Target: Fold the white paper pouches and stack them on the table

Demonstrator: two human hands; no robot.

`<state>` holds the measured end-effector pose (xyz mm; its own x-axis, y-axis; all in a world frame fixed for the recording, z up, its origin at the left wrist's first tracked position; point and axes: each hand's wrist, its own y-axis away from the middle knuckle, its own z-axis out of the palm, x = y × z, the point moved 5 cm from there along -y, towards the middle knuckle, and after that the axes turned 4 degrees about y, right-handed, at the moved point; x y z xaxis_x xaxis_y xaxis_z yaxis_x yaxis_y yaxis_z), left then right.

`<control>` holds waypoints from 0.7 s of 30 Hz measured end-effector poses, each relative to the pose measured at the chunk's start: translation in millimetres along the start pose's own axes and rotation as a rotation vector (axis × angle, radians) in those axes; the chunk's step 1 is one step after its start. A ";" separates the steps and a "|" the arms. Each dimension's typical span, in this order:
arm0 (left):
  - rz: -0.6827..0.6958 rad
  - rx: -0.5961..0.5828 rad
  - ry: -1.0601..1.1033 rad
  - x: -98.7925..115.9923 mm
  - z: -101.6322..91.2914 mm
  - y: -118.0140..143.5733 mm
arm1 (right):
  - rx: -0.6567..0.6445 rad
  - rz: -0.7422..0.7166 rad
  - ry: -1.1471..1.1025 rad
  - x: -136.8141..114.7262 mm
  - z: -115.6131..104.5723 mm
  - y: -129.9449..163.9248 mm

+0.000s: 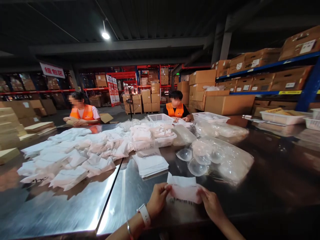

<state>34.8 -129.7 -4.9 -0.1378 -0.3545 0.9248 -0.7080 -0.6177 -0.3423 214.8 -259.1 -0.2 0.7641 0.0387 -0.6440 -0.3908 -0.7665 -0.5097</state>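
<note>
On the steel table [75,206], just nearer than the stack of flat white bags [150,163], the left hand [157,199] and right hand [212,203] each pinch an end of a small white pouch [184,190]; holding its edges level and taut would keep the filling tidy. The pouch's contents, its print and the clear domed pieces [197,160] beyond the stack are too blurred to identify.

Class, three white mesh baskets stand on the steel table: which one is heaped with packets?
The nearest basket, beside the packet pile; the two baskets near the far worker hold little.
</note>
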 end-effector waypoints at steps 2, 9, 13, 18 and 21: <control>-0.083 0.151 0.072 -11.9 1.1 -3.2 | 0.008 0.114 0.006 3.6 6.3 -5.1; -0.180 0.259 -0.280 -23.1 9.1 -4.1 | -0.013 0.288 0.507 22.0 18.9 -0.4; -0.257 0.220 -0.471 -10.2 9.1 -2.8 | -0.026 0.324 0.701 22.0 19.9 7.7; -0.303 0.199 -0.548 0.7 8.0 -2.8 | -0.019 0.357 0.729 16.3 20.9 13.6; -0.316 0.196 -0.599 -0.3 7.8 -1.5 | 0.005 0.339 0.732 15.1 23.0 19.2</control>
<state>41.3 -134.2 -6.0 0.4988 -0.4280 0.7537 -0.5056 -0.8500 -0.1480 207.0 -258.5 -32.8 0.7454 -0.6264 -0.2281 -0.6626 -0.6584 -0.3571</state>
